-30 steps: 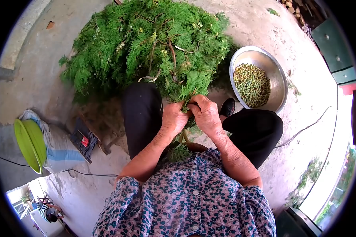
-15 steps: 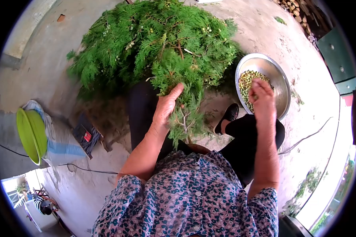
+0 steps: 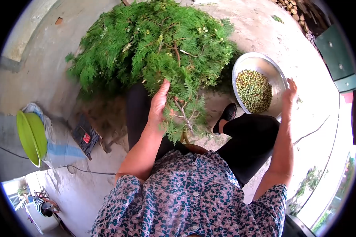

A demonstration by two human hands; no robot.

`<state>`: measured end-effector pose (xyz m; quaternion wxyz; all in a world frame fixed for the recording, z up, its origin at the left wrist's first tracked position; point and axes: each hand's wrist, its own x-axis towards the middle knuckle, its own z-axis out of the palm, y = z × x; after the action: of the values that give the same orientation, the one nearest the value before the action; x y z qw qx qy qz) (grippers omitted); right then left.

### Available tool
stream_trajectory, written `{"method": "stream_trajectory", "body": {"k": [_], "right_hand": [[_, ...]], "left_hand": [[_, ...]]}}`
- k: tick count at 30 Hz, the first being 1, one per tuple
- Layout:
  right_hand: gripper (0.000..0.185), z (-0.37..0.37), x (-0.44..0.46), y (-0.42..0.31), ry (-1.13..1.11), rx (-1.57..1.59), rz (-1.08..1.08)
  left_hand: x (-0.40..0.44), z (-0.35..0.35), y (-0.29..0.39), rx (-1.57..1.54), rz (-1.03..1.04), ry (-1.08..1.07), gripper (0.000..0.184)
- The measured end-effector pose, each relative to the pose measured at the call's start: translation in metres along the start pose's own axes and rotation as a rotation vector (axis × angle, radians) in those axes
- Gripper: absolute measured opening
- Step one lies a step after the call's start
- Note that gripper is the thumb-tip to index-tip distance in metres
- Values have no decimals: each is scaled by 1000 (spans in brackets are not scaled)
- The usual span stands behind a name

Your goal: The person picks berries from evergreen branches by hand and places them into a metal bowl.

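Observation:
My left hand [image 3: 159, 102] is closed around a leafy evergreen branch [image 3: 182, 112] with flat, scaly green sprays and a bare woody stem. Beyond it rises a large heap of cut evergreen branches [image 3: 146, 43], dotted with small pale cones. On the ground to the right stands a round metal basin [image 3: 279, 77]. Small yellow-green and brownish cones [image 3: 254, 91] lie inside it. At the basin's right rim is my right hand [image 3: 289, 93], with fingers drawn together and seemingly gripping the edge. Its palm side is hidden.
A lime-green tub [image 3: 31, 136] and a pale sack [image 3: 61, 138] are at the left. My shoe [image 3: 228, 113] rests close to the basin. Dark green drawers [image 3: 336, 53] and stacked firewood [image 3: 294, 10] stand at the upper right. A cable [image 3: 93, 172] runs along the floor.
My right hand has moved from above the cones to the basin's right rim, uncovering the cones. My left hand has shifted slightly left, still on the branch.

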<state>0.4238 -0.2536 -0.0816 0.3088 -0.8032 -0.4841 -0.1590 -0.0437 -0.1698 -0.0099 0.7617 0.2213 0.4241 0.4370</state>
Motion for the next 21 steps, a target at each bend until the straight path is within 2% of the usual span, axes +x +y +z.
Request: {"method": "stream_trajectory", "body": {"k": [1,2,3,4,5,6,7,8,10,11,12,13,14,15,16,18,19,20,21], "right_hand": [[35,-17,-11,-63,101,170,-98],[30,-10,-16,-79,109,61,-151],[24,-27,-24,-134,-92,206,12],[19,-27,-44,-172,-260,628,329],[15,-38,-61,-206,-353,428,-200],[16,-18,-85,-214,-442,599,-470],[22,-35,-99,-247,-823,683,-100],[28,-26,-116,-257,-1001,755,-37],[30,-28,-140,-273,-1343,1349,702],[28,-27,-143,-278,-1314,1346,785],[27,-27,-145,-281,-1280,1346,865],[25,-27,-142,-281,-1274,1358,831],[22,-30,-137,-276,-1250,1363,802],[20,-41,-126,-276,-1186,1275,870],[20,-43,-125,-268,-1107,1382,866],[21,-67,-106,-254,-914,1303,800],[22,-83,-91,-242,-919,1216,794],[24,-82,-90,-229,-727,1306,913],[24,-93,-80,-209,-626,1322,921]], "left_hand": [[18,-15,-8,-32,-67,-31,32],[17,-6,-8,-84,-75,30,31],[15,-1,-8,-130,-78,9,32],[12,2,-8,-176,-80,-12,32],[17,-4,-10,-126,-85,0,33],[21,-10,-13,-75,-94,12,34],[15,1,-15,-115,-69,66,35],[5,11,-13,-165,-78,28,35],[7,4,-23,-93,-26,39,35],[5,2,-25,-48,-89,91,35],[-15,22,-20,127,31,187,40],[12,-14,-37,-23,-14,-24,46],[5,-2,-28,-37,-177,-69,50],[3,12,-29,-111,-209,-120,50],[3,22,-34,-188,-242,-161,51],[8,19,-41,-172,-269,-195,51],[22,1,-54,-79,-232,-220,50],[22,2,-56,-116,-284,-292,55],[21,3,-53,-117,-301,-307,48]]}}
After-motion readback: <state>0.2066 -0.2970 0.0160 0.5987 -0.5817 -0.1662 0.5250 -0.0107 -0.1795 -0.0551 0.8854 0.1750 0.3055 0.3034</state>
